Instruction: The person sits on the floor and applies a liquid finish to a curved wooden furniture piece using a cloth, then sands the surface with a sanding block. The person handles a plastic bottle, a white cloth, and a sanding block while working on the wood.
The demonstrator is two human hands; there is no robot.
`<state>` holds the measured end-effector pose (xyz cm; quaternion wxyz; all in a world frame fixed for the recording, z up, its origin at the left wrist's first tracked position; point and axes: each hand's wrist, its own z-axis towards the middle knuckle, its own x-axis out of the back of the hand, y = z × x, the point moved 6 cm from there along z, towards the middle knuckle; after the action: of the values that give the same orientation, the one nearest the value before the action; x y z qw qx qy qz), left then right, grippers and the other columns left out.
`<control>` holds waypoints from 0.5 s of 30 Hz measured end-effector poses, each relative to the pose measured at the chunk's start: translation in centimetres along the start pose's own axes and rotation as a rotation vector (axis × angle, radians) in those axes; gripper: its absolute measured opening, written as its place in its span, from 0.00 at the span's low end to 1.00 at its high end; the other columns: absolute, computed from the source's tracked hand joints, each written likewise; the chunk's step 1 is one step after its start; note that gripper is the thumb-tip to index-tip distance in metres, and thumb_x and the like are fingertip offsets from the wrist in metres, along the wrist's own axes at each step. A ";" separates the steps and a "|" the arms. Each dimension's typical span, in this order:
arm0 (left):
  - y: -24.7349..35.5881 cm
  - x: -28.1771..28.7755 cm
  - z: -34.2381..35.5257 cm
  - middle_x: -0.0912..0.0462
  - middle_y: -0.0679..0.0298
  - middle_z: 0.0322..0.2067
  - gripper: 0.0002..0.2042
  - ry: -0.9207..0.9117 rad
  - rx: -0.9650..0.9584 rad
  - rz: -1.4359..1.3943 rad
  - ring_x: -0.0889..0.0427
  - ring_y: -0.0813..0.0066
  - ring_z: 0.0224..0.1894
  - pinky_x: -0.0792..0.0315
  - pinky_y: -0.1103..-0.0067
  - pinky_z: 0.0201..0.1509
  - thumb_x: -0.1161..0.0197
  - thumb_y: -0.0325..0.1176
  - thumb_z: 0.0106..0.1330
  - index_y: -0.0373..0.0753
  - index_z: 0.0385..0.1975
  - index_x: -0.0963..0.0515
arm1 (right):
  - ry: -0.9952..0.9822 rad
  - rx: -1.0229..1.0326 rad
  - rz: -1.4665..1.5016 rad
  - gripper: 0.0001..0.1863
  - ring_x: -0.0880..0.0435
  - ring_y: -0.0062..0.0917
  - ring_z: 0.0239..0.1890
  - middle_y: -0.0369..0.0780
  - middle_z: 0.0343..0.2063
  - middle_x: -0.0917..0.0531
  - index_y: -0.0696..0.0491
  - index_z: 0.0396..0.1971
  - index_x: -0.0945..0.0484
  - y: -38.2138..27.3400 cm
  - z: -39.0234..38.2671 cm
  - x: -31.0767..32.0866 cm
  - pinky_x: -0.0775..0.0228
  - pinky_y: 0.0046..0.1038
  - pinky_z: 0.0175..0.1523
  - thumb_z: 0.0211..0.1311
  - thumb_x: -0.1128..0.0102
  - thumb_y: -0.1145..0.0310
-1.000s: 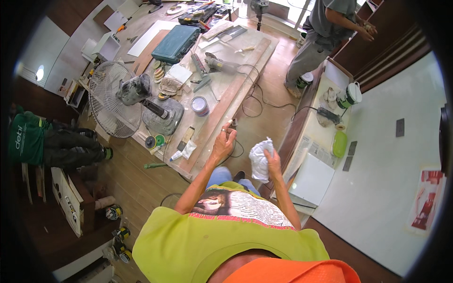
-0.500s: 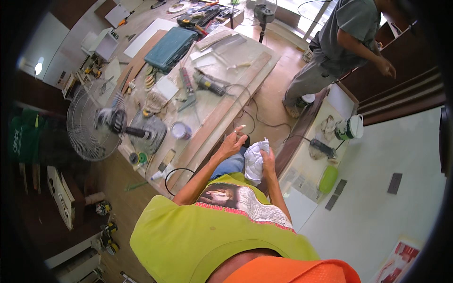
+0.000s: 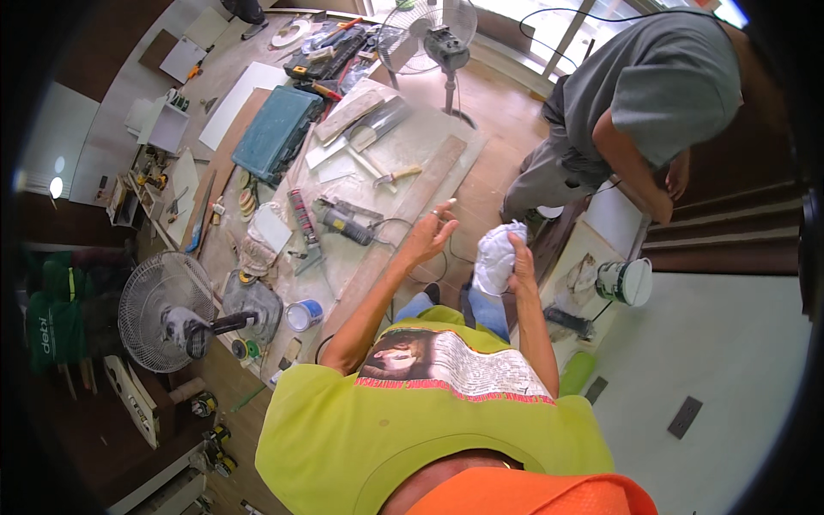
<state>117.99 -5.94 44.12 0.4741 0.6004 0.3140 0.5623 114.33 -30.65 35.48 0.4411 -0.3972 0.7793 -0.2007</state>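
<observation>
My right hand [image 3: 523, 268] is closed around a crumpled white cloth bundle [image 3: 494, 259], held upright in front of my legs. My left hand [image 3: 429, 236] is beside the worktable's edge with its fingers stretched and apart. A small white bit shows at one of its fingertips, too small to name. On the worktable [image 3: 410, 202] near that hand lie a grey corded power tool [image 3: 345, 225], a caulking gun [image 3: 306, 230] and a wooden-handled brush or scraper [image 3: 400, 175]. A blue-and-white can [image 3: 302, 315] stands close to the table's near edge.
A person in grey [image 3: 661, 94] bends over at the right, beside a low bench with a white bucket [image 3: 627, 281]. Fans stand left [image 3: 167, 313] and at the back [image 3: 442, 47]. A teal tool case [image 3: 276, 133] lies on the worktable. Cords trail beside it.
My view has shifted forward and right. Both hands have moved farther out from my body, the right one with the cloth bundle. The person in grey has bent down lower.
</observation>
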 end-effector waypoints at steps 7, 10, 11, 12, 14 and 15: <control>-6.6 -1.3 6.4 0.15 0.54 0.43 0.25 0.194 0.275 -0.089 0.12 0.66 0.38 0.20 0.72 0.42 0.40 0.38 0.76 0.37 0.69 0.33 | -0.304 -0.142 -0.200 0.18 0.15 0.24 0.43 0.38 0.44 0.16 0.54 0.51 0.21 -6.0 11.3 -8.9 0.21 0.31 0.49 0.62 0.35 0.66; -8.7 -2.1 8.0 0.15 0.54 0.42 0.24 0.316 0.381 -0.110 0.12 0.68 0.39 0.20 0.74 0.43 0.40 0.39 0.76 0.37 0.68 0.32 | -0.410 0.074 -0.511 0.19 0.18 0.21 0.43 0.36 0.41 0.16 0.55 0.52 0.22 -11.0 16.7 -13.4 0.26 0.27 0.51 0.62 0.36 0.68; -8.5 -2.4 9.4 0.15 0.56 0.43 0.24 0.336 0.390 -0.116 0.12 0.70 0.39 0.20 0.76 0.43 0.41 0.39 0.77 0.35 0.68 0.32 | -0.432 0.135 -0.561 0.19 0.19 0.21 0.44 0.35 0.41 0.17 0.55 0.53 0.22 -12.7 18.3 -14.7 0.27 0.26 0.52 0.62 0.36 0.69; -8.0 -2.6 10.2 0.16 0.58 0.43 0.24 0.355 0.402 -0.128 0.13 0.72 0.39 0.21 0.77 0.42 0.41 0.38 0.78 0.34 0.68 0.33 | -0.450 0.195 -0.615 0.19 0.20 0.21 0.44 0.35 0.41 0.17 0.55 0.53 0.22 -14.1 19.1 -15.6 0.28 0.25 0.52 0.61 0.36 0.69; -7.4 -3.0 12.5 0.17 0.60 0.43 0.25 0.366 0.407 -0.127 0.14 0.75 0.39 0.21 0.80 0.42 0.42 0.38 0.78 0.31 0.68 0.34 | -0.463 0.229 -0.522 0.18 0.19 0.19 0.42 0.34 0.40 0.17 0.54 0.52 0.22 -17.0 20.9 -17.0 0.26 0.25 0.50 0.62 0.38 0.72; -7.2 -3.3 13.2 0.17 0.60 0.43 0.25 0.367 0.413 -0.144 0.15 0.75 0.39 0.22 0.80 0.43 0.41 0.38 0.78 0.31 0.68 0.34 | -0.472 0.241 -0.470 0.17 0.19 0.18 0.41 0.34 0.40 0.17 0.53 0.52 0.23 -18.2 21.2 -17.6 0.25 0.25 0.49 0.62 0.39 0.73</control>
<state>131.43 -9.29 37.33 0.3159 0.5486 0.5441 0.5505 145.53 -26.81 45.62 0.5945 -0.5461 0.5139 -0.2901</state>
